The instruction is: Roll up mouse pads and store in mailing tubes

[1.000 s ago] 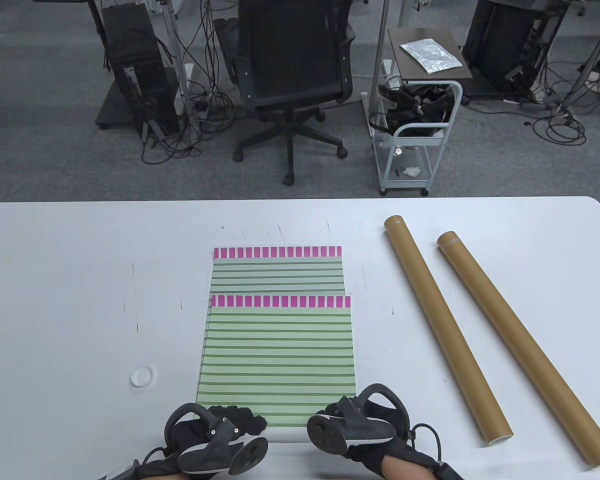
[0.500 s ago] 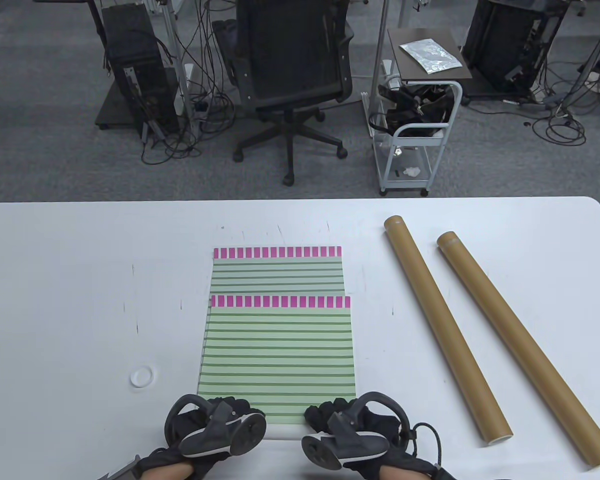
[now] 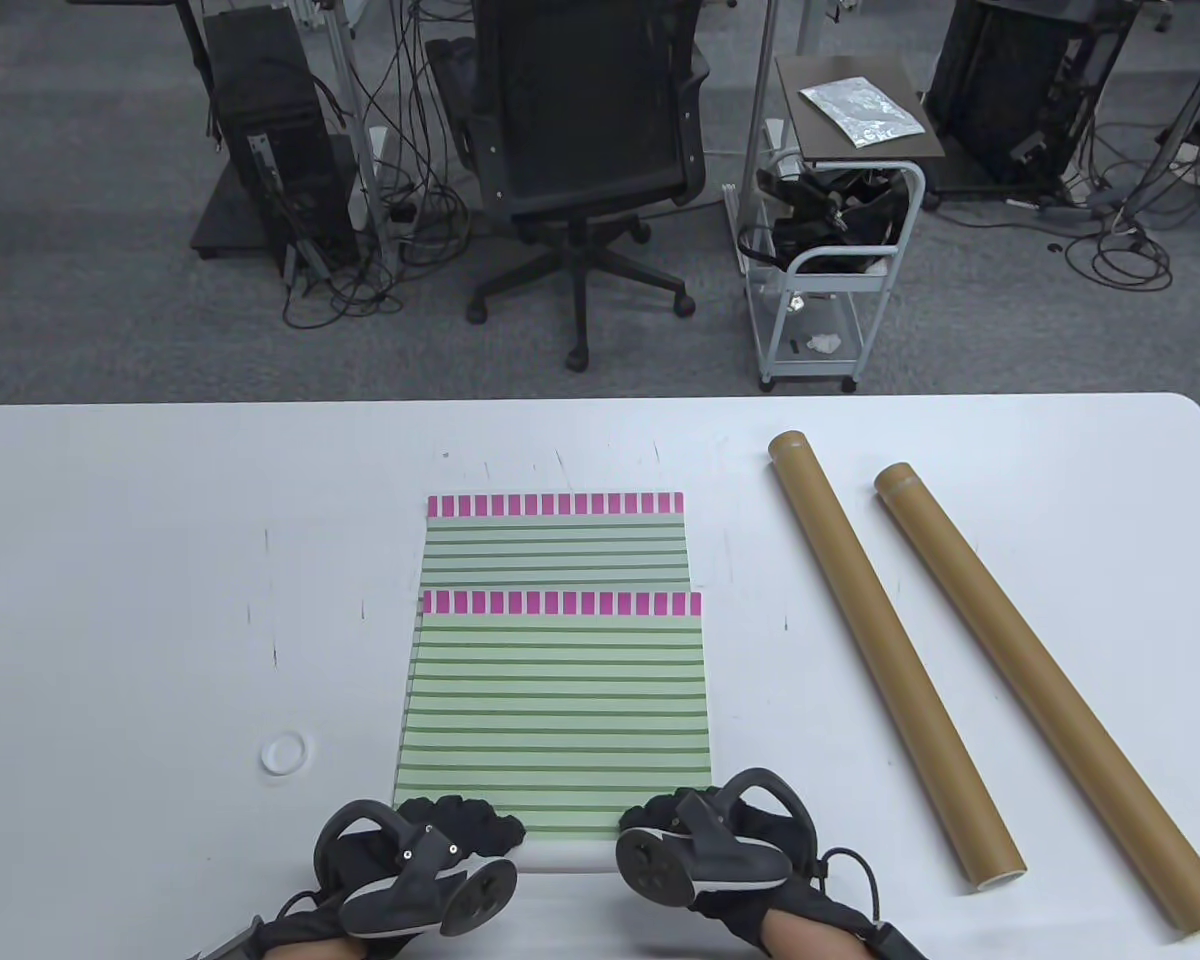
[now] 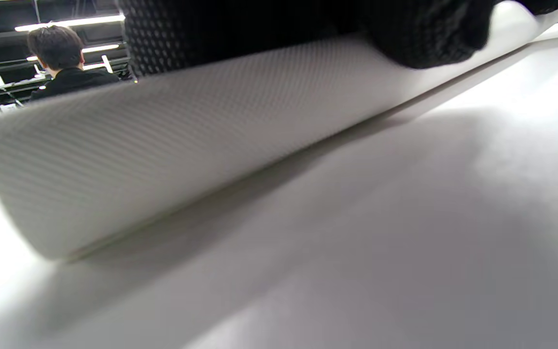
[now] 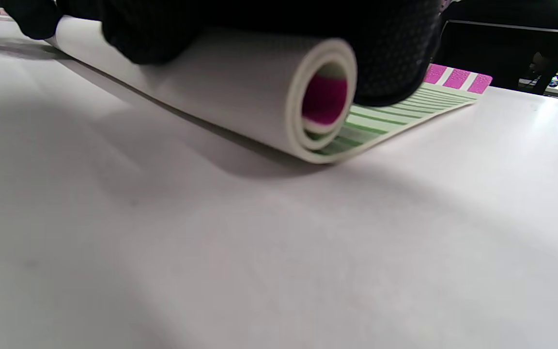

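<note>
Rolling is in hand: both hands, left hand (image 3: 430,850) and right hand (image 3: 710,835), press on the rolled near edge of the green-striped rubber mouse pad (image 3: 557,700) at the white bench's (image 3: 130,560) near side, and should push it evenly toward the pink-blocked far edge.

Both hands, left (image 3: 430,850) and right (image 3: 705,835), press farther up the near mat (image 3: 555,700) than a second ago, its rolled near end (image 3: 570,855) thicker, fewer green stripes showing.

Half-rolled striped mouse pad (image 3: 555,700)
</note>
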`<action>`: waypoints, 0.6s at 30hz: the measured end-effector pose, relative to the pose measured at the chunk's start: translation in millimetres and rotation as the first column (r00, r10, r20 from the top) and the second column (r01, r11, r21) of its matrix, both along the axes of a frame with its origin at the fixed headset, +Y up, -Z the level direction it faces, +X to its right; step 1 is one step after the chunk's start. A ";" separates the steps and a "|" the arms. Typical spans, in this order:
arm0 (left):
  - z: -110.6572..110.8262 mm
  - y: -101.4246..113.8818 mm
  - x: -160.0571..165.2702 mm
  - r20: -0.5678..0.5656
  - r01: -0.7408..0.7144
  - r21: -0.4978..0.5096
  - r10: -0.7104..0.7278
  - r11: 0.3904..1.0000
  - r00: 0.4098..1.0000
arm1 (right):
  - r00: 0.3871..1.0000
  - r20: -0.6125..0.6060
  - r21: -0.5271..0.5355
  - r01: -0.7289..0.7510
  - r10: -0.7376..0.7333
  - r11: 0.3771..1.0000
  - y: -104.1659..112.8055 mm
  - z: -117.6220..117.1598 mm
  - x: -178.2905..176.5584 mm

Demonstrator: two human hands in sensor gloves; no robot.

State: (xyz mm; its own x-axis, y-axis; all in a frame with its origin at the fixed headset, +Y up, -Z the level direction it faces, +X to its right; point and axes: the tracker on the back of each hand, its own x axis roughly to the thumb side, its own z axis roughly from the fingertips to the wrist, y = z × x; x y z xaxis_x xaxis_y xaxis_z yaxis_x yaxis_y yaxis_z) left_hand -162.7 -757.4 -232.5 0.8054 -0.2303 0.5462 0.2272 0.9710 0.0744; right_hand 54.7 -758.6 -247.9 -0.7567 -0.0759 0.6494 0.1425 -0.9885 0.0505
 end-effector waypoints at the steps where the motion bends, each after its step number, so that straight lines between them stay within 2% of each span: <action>1: -1.4 -0.1 0.2 -0.009 -0.008 -0.015 0.008 1.000 1.000 | 1.000 0.002 0.003 0.004 -0.004 1.000 -0.8 0.7 1.0; 3: -5.2 -0.3 0.6 -0.040 -0.037 -0.055 0.035 0.998 0.999 | 1.000 -0.007 0.010 -0.020 0.020 1.000 -1.1 3.4 0.8; 7: -10.1 0.3 1.4 -0.065 -0.028 -0.068 0.024 0.997 0.998 | 0.996 -0.061 0.134 -0.054 0.062 0.989 3.4 12.8 -3.4; 11: -14.3 -1.3 -1.4 -0.074 -0.037 -0.088 0.030 0.995 0.997 | 0.991 -0.061 0.167 -0.104 0.116 0.980 -1.9 13.6 -6.4; 14: -11.7 -3.3 -4.0 -0.063 -0.020 -0.065 0.016 0.998 0.998 | 0.995 -0.041 0.133 -0.082 0.088 0.988 -1.7 8.7 -5.7; 15: -8.3 -2.6 -4.1 -0.042 -0.003 -0.023 0.002 1.000 0.999 | 0.996 -0.036 0.103 -0.075 0.079 0.992 -0.4 6.6 -6.8; 18: -2.0 -1.7 -2.4 0.014 0.034 0.003 -0.034 0.999 0.999 | 0.995 -0.042 0.086 -0.085 0.089 0.993 1.2 3.9 -9.1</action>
State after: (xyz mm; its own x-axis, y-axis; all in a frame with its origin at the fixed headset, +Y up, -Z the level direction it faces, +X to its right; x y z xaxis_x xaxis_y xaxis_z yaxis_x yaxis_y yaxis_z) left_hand -165.1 -759.1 -234.5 0.7892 -0.2592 0.5567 0.2593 0.9624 0.0806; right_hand 45.6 -757.4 -243.9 -0.7147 -0.1959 0.6714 0.2288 -0.9726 -0.0403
